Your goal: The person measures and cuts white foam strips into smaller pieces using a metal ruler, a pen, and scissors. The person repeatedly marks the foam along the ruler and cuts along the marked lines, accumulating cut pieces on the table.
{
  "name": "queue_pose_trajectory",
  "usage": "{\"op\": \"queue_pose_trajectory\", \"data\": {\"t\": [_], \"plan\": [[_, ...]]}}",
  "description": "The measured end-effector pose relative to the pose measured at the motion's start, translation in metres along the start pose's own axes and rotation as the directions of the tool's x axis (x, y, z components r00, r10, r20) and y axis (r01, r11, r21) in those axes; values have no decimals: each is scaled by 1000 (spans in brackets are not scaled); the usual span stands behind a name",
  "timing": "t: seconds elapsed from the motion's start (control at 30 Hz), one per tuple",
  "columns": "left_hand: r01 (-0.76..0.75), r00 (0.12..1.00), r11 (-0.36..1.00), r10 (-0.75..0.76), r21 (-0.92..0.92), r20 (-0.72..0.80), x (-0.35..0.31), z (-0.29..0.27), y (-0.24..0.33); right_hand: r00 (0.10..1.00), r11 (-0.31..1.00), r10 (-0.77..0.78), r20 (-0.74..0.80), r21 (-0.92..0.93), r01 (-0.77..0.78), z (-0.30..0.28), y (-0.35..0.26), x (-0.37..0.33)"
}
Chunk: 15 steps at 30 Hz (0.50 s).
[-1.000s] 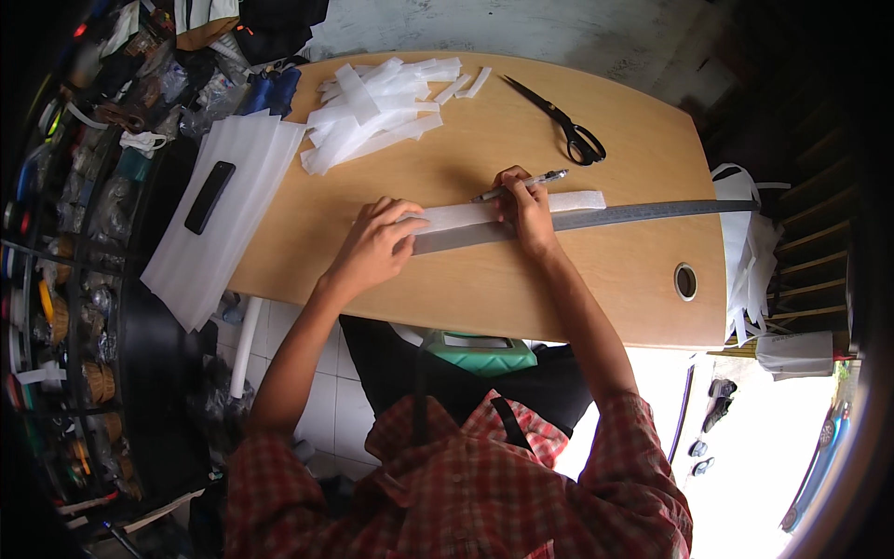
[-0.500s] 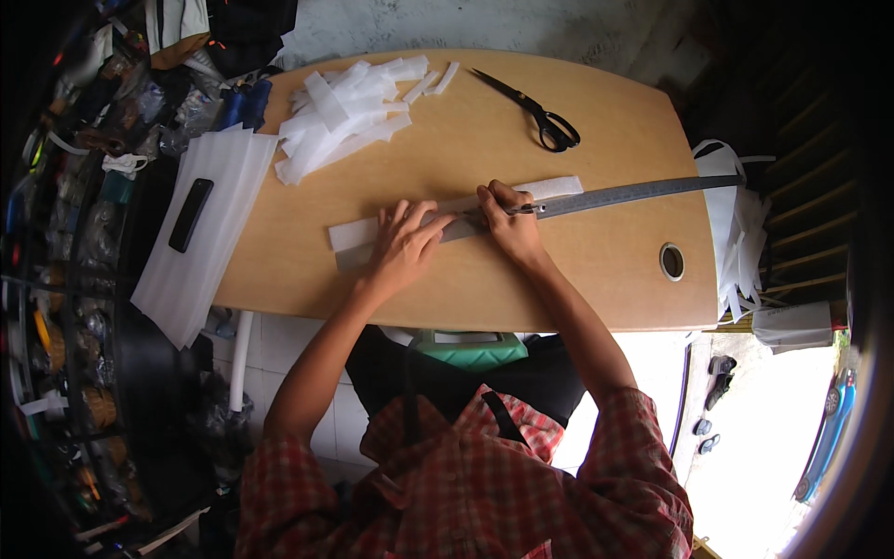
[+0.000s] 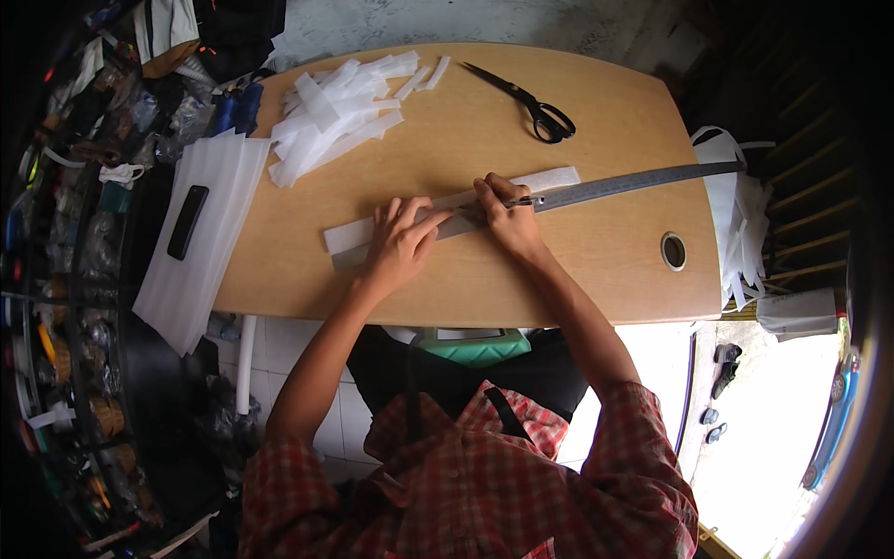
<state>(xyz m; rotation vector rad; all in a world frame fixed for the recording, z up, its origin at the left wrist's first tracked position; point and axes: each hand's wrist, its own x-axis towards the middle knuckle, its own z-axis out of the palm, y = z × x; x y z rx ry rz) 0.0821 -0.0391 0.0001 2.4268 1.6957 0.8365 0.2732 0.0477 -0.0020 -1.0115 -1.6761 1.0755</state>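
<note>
A long metal ruler point(image 3: 633, 184) lies slantwise across the wooden tabletop point(image 3: 521, 279), its far right end reaching past the table edge. Along the ruler's far side runs a narrow white foam strip point(image 3: 551, 178). My left hand point(image 3: 400, 244) rests open with fingers spread, pressing on the ruler and strip. Close to its fingertips, my right hand point(image 3: 510, 224) is closed around a slim pen-like tool point(image 3: 529, 200) with a dark body and shiny end. The tool's tip is low at the ruler's edge, mostly hidden by my fingers.
Black scissors point(image 3: 535, 110) lie at the far side, right of a heap of white foam strips point(image 3: 326, 116). Foam sheets point(image 3: 200, 247) with a black phone point(image 3: 188, 222) on them overhang the left edge. A round metal-rimmed hole point(image 3: 673, 251) sits at right. Shelves point(image 3: 84, 326) crowd the left.
The view has shifted slightly. Both hands keep nearly the same places on the ruler and strip, with only slight finger movement. Nothing has been picked up or let go.
</note>
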Motion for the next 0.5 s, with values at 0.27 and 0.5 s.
{"op": "queue_pose_trajectory", "data": {"t": [0.27,0.5], "plan": [[-5,1000,1000,5,17,2,-1,2,-4,999,999,-28,-22,-28,27,-4,-16,14],[1,1000,999,-2,54,17,-4,12,-11,960,476,-148,236,-834,279,26,-5,84]]}}
